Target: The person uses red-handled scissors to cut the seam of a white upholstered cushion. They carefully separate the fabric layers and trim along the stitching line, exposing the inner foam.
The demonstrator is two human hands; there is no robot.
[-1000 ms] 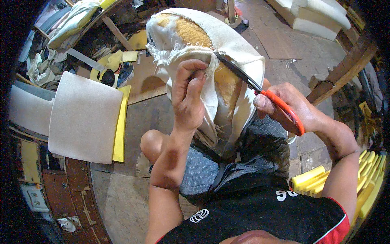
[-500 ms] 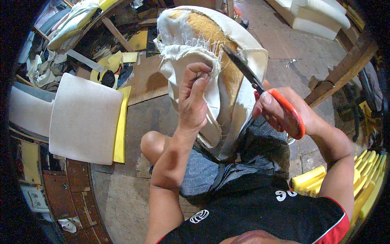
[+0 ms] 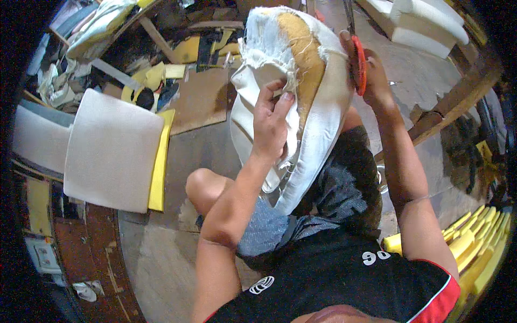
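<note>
A rounded cushion (image 3: pixel 331 81) in off-white fabric stands tilted between my knees. Its cover is parted along one side, baring a strip of yellow-brown foam (image 3: pixel 309 64) with frayed threads along the edges. My left hand (image 3: pixel 271 124) pinches the frayed flap of white fabric (image 3: pixel 245 102) left of that strip. Over at the cushion's far right side, my right hand (image 3: pixel 375 78) grips scissors (image 3: pixel 360 67) by their red-orange handles. The dark blades point away from me and run up to the picture's top; I cannot tell whether they are spread.
To the left lies a pale upholstered cushion (image 3: pixel 113 151) on a yellow foam sheet (image 3: pixel 162 161). Scraps of fabric and foam pile up behind it. A wooden beam (image 3: pixel 458 99) slants at the right, near stacked yellow foam pieces (image 3: pixel 479 242). A cream sofa (image 3: pixel 420 27) stands far right.
My right hand has swung the scissors away from the foam strip to the cushion's far right side. The cushion has shifted and turned rightward, with my left hand moving along.
</note>
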